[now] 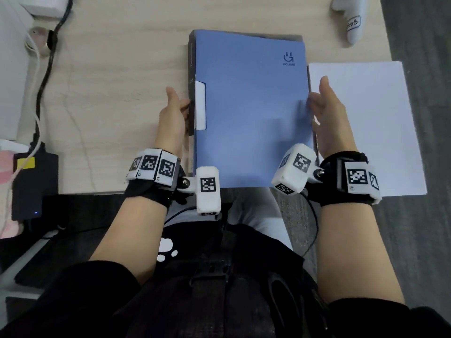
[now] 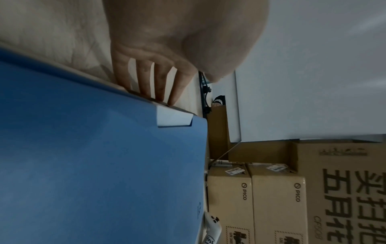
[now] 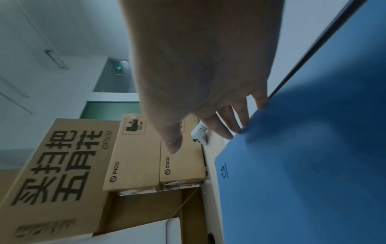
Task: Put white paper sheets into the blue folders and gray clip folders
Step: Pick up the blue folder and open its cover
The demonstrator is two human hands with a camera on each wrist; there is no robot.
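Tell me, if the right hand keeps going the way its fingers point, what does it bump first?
Probably the blue folder. The right hand points its fingers leftward at the folder's right edge and seems nearly touching it; the white paper lies beneath the hand.

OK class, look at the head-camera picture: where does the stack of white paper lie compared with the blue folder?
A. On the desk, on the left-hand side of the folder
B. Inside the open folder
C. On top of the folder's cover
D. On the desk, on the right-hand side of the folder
D: the white paper lies flat on the desk beside the closed blue folder, past the right hand.
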